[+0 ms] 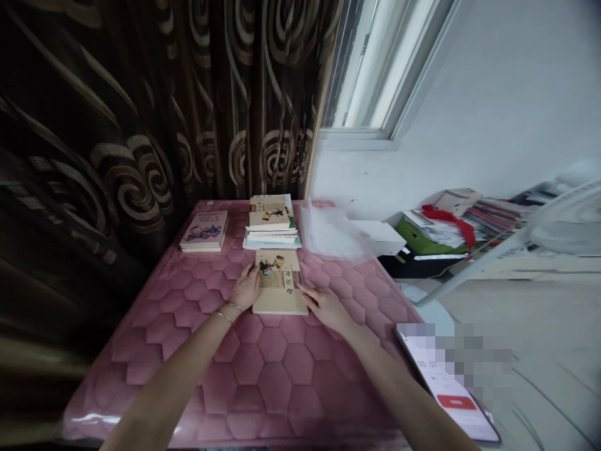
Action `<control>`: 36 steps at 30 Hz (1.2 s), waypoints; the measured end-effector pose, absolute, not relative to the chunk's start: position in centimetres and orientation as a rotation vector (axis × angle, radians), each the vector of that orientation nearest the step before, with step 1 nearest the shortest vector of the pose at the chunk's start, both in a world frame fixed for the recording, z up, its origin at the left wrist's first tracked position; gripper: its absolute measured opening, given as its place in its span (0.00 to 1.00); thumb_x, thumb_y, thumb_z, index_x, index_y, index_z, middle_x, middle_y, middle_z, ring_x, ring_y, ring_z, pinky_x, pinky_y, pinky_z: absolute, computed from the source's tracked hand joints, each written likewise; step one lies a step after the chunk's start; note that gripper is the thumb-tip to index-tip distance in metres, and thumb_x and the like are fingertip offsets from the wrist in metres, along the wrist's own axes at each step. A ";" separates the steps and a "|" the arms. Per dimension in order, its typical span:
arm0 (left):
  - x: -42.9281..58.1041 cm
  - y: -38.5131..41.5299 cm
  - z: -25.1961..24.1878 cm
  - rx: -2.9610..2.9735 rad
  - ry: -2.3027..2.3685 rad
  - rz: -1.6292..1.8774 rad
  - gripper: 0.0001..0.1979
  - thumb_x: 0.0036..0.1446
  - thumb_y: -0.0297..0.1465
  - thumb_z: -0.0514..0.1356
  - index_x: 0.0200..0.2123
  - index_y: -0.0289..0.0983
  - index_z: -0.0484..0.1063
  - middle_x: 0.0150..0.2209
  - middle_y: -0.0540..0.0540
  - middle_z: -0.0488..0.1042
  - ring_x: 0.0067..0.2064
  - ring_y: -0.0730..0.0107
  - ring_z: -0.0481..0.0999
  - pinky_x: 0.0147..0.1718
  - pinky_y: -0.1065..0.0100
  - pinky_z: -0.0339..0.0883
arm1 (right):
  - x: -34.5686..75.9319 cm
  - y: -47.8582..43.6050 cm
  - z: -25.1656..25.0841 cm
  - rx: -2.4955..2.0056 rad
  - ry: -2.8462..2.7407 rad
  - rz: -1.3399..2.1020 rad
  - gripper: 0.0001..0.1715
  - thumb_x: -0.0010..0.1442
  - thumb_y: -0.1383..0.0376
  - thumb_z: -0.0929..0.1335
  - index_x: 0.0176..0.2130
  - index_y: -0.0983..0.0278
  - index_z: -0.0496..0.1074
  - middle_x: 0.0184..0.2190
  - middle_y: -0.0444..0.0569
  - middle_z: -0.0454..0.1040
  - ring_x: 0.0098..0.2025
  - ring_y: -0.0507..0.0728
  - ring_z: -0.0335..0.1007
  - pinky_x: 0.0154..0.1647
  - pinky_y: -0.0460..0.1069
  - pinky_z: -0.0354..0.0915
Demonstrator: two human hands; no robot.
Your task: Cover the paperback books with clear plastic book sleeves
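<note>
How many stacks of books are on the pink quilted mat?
2: a short stack at the far left and a taller stack at far centre. A single book lies between the left hand and right hand.

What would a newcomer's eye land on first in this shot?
A pink quilted mat fills the middle of the view, with a dark swirl-patterned curtain hanging along its left side. On the mat, the left hand and right hand sit at either side of a lone book, just in front of a taller stack of books.
</note>
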State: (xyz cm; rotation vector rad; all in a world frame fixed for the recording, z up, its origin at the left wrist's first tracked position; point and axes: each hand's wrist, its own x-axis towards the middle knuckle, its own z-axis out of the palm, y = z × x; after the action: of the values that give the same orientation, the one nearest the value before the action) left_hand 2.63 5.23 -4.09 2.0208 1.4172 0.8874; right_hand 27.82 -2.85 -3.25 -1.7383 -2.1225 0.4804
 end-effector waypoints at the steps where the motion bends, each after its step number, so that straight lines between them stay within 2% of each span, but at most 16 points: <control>1: 2.1 4.5 -4.0 2.044 1.409 0.874 0.19 0.58 0.28 0.51 0.52 0.33 0.69 0.62 0.35 0.60 0.64 0.55 0.59 0.64 0.56 0.49 | 28.2 -3.0 -3.4 -1.690 -2.108 0.485 0.25 0.67 0.59 0.58 0.61 0.54 0.64 0.45 0.50 0.76 0.47 0.59 0.71 0.49 0.53 0.65; 5: -0.6 1.1 -3.3 2.226 1.297 0.787 0.15 0.60 0.29 0.50 0.46 0.39 0.73 0.63 0.43 0.61 0.63 0.61 0.61 0.63 0.59 0.54 | 29.3 -3.7 -4.0 -1.539 -2.047 0.474 0.21 0.65 0.62 0.59 0.53 0.59 0.73 0.40 0.52 0.74 0.43 0.58 0.70 0.47 0.52 0.66; 7: -1.5 -0.6 -2.8 2.312 1.218 0.723 0.15 0.61 0.30 0.50 0.46 0.40 0.74 0.61 0.44 0.65 0.61 0.62 0.65 0.61 0.60 0.56 | 29.3 -4.2 -4.1 -1.491 -2.042 0.420 0.20 0.64 0.63 0.60 0.49 0.60 0.76 0.38 0.52 0.71 0.41 0.57 0.69 0.46 0.51 0.66; 11: -1.3 -2.4 -2.2 2.506 1.041 0.609 0.14 0.57 0.31 0.57 0.47 0.42 0.74 0.55 0.44 0.71 0.61 0.60 0.64 0.63 0.57 0.52 | 27.5 -5.2 -3.6 -1.425 -2.109 0.233 0.17 0.60 0.63 0.65 0.47 0.58 0.77 0.40 0.52 0.69 0.43 0.59 0.66 0.48 0.54 0.64; 13: -0.3 -2.4 -2.3 2.585 1.003 0.590 0.14 0.56 0.31 0.60 0.46 0.43 0.74 0.54 0.45 0.73 0.58 0.60 0.67 0.63 0.55 0.52 | 25.9 -5.6 -3.2 -1.391 -2.154 0.170 0.16 0.58 0.63 0.67 0.47 0.56 0.76 0.43 0.51 0.70 0.46 0.60 0.64 0.49 0.55 0.62; 17: 2.3 -1.9 -2.9 2.745 0.945 0.739 0.06 0.57 0.28 0.60 0.37 0.39 0.76 0.45 0.45 0.77 0.49 0.62 0.74 0.56 0.55 0.63 | 22.7 -5.6 -3.1 -1.377 -2.179 0.063 0.09 0.57 0.62 0.70 0.40 0.54 0.77 0.41 0.47 0.73 0.47 0.59 0.63 0.47 0.54 0.59; 21: 3.4 -1.5 -3.4 2.864 0.870 0.909 0.05 0.57 0.26 0.59 0.31 0.36 0.75 0.36 0.46 0.77 0.41 0.67 0.75 0.54 0.58 0.66 | 21.3 -4.9 -3.8 -1.391 -2.222 -0.067 0.03 0.57 0.62 0.71 0.33 0.59 0.77 0.38 0.46 0.76 0.44 0.57 0.65 0.42 0.53 0.56; 28: 0.8 -1.1 -3.5 3.037 0.817 0.893 0.09 0.62 0.28 0.56 0.31 0.38 0.75 0.38 0.48 0.78 0.40 0.70 0.75 0.53 0.59 0.64 | 23.3 -5.0 -4.0 -1.330 -2.204 -0.126 0.06 0.61 0.62 0.69 0.33 0.56 0.78 0.37 0.43 0.79 0.41 0.55 0.65 0.39 0.52 0.50; 33: -1.7 -0.8 -3.7 2.979 0.852 0.846 0.10 0.63 0.29 0.55 0.35 0.39 0.76 0.40 0.46 0.78 0.43 0.69 0.75 0.47 0.63 0.69 | 26.5 -5.6 -4.4 -1.339 -2.122 -0.091 0.10 0.62 0.62 0.68 0.31 0.56 0.78 0.39 0.44 0.80 0.40 0.55 0.65 0.40 0.52 0.50; 36: -2.4 -0.9 -4.2 2.925 0.816 0.888 0.12 0.64 0.27 0.52 0.38 0.39 0.76 0.42 0.46 0.79 0.45 0.70 0.76 0.47 0.64 0.71 | 27.6 -5.7 -5.1 -1.342 -2.091 -0.076 0.11 0.63 0.62 0.67 0.32 0.56 0.79 0.39 0.44 0.80 0.40 0.56 0.65 0.41 0.52 0.53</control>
State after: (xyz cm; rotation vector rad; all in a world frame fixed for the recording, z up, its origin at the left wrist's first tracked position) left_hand -2.38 -0.86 -4.21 2.9254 0.8155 0.8878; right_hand 27.62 -5.70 -5.07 -1.3416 -2.0907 -0.0760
